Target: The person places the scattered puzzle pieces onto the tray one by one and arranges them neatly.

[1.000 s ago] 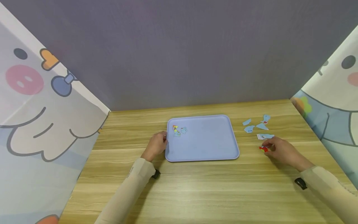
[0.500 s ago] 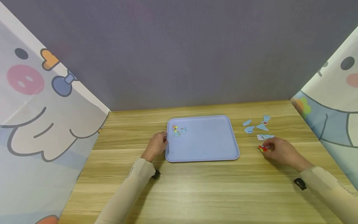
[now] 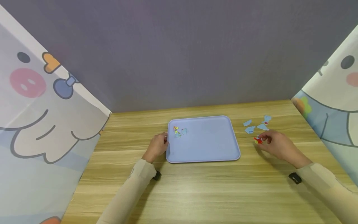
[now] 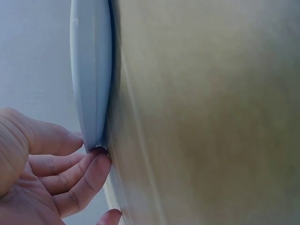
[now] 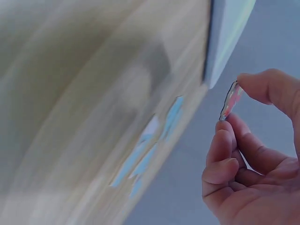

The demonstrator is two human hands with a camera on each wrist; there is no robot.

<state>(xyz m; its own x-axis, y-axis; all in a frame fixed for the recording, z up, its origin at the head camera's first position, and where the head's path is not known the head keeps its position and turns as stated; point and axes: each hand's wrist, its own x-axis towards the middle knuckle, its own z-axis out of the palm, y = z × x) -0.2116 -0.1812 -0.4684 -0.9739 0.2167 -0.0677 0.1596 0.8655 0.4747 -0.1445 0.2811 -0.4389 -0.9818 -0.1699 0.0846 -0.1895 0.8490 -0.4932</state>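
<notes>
In the head view my right hand [image 3: 277, 143] is over the table's right part, pinching a red and yellow puzzle piece [image 3: 258, 140] between thumb and fingertips. The right wrist view shows this thin piece [image 5: 231, 100] on edge, raised off the wood. My left hand [image 3: 158, 145] grips the left edge of a pale blue tray [image 3: 207, 143]; in the left wrist view the thumb is at the tray's rim [image 4: 93, 70] with fingers curled under it. At the tray's upper left lie several joined yellow and blue puzzle pieces [image 3: 177, 134] and a light blue piece [image 3: 184, 131] beside them.
Several light blue puzzle pieces [image 3: 250, 130] lie on the wooden table [image 3: 201, 193] right of the tray. A white and blue piece [image 5: 136, 152] near them is hidden by the right hand in the head view. A grey wall [image 3: 195, 56] stands behind.
My right hand has lifted the red and yellow puzzle piece from the table and moved it slightly up and left. My left hand stays at the tray's edge.
</notes>
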